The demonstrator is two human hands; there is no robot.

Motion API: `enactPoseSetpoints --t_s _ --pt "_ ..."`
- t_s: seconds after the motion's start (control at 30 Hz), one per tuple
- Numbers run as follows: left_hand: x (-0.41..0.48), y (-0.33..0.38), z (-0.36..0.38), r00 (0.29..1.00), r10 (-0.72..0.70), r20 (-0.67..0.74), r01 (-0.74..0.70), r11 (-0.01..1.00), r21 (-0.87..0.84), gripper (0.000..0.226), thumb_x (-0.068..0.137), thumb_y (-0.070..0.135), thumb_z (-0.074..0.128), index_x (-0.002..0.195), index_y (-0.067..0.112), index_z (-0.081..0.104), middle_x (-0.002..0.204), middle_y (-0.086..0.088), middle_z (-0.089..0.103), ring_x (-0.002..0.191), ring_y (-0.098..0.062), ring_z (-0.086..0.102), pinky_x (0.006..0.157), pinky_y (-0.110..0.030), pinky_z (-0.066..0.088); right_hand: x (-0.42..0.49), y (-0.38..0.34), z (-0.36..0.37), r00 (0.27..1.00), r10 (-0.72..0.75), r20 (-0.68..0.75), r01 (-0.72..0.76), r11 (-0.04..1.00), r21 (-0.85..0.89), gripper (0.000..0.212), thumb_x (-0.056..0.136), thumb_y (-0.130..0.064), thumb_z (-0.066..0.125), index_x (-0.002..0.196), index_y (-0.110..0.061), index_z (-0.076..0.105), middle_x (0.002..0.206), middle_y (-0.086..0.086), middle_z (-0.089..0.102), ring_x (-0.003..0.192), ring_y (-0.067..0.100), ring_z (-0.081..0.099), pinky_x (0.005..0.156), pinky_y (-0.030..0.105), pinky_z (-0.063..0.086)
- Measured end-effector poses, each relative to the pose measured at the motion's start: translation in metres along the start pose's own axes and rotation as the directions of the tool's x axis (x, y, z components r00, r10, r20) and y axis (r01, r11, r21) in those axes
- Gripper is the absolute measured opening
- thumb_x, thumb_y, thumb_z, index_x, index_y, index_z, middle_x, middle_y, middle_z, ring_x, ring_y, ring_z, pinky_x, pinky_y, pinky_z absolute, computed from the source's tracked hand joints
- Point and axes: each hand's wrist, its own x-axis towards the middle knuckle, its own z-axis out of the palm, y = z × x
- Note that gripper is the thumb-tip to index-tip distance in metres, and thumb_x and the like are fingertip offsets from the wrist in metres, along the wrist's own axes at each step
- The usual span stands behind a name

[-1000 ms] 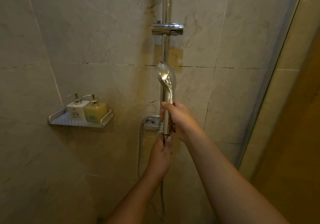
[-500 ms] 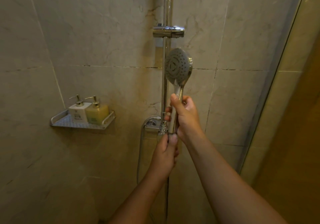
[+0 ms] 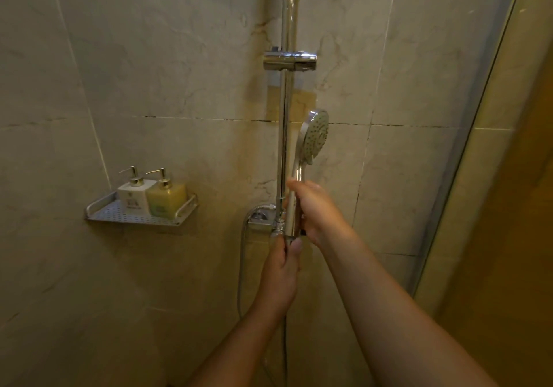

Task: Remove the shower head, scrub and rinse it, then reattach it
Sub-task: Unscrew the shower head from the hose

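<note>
The right hand is wrapping its fingers around the handle of the round chrome shower head, whose dotted face is rising above those fingers. The left hand is pinching the hose nut just beneath, thumb pressing upward, beside the vertical chrome rail.

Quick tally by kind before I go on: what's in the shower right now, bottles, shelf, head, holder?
Pump bottles: 2, one white, one yellow
Shelf: 1
Shower head: 1, held by the right hand, left hand at its base
Holder on the rail: 1, empty
Total: 5
</note>
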Motion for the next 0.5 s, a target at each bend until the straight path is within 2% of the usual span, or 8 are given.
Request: enactPoseSetpoints --t_s 0.1,0.2,0.3,0.4,0.5 --pt "-0.002 -0.002 0.003 0.995 0.061 -0.078 -0.052 0.991 0.122 0.014 0.102 0.033 0.048 0.094 0.024 0.056 0.066 0.017 0.06 0.055 0.005 0.05 0.049 -0.015 0.036 0.0 0.0 0.004 0.997 -0.024 -0.069 0.02 0.998 -0.051 0.014 0.092 -0.019 0.068 0.097 -0.007 0.063 0.082 0.011 0.062 0.071 0.02 0.06 0.069 0.037 0.054" --pt "-0.002 0.002 0.004 0.995 0.043 -0.085 -0.034 0.994 0.104 0.015 0.102 0.033 0.048 0.103 0.021 0.058 0.073 0.011 0.06 0.06 0.005 0.052 0.053 -0.02 0.038 -0.002 0.004 0.007 0.992 -0.043 -0.118 0.062 0.985 0.161 0.026 0.09 -0.012 0.072 0.108 -0.004 0.055 0.085 0.013 0.064 0.072 0.021 0.062 0.075 0.04 0.056" --pt "0.0 0.006 -0.001 0.998 0.044 -0.051 -0.04 0.997 0.07 0.019 0.101 0.037 0.048 0.108 0.025 0.06 0.069 0.019 0.061 0.06 0.003 0.052 0.053 -0.019 0.039 -0.002 0.005 0.003 0.997 -0.06 -0.041 0.07 0.939 0.337 0.028 0.091 -0.011 0.07 0.11 -0.001 0.053 0.08 0.012 0.068 0.067 0.02 0.067 0.073 0.036 0.058" --pt "0.004 0.011 -0.003 0.999 0.035 0.015 -0.035 0.999 -0.012 0.016 0.103 0.032 0.046 0.105 0.026 0.06 0.057 0.016 0.053 0.053 -0.001 0.044 0.047 -0.018 0.033 0.0 0.002 -0.002 0.994 -0.082 0.068 0.051 0.926 0.374 0.015 0.097 -0.015 0.063 0.1 -0.004 0.054 0.085 0.013 0.07 0.074 0.021 0.07 0.079 0.039 0.057" --pt "0.009 0.016 -0.003 0.998 0.008 0.057 -0.004 0.998 -0.069 0.018 0.102 0.033 0.045 0.104 0.022 0.058 0.053 0.014 0.045 0.047 -0.001 0.038 0.042 -0.015 0.03 0.005 0.0 -0.005 0.99 -0.097 0.104 0.055 0.935 0.351 0.016 0.101 -0.021 0.055 0.099 -0.005 0.058 0.082 0.011 0.065 0.074 0.02 0.064 0.072 0.038 0.053"
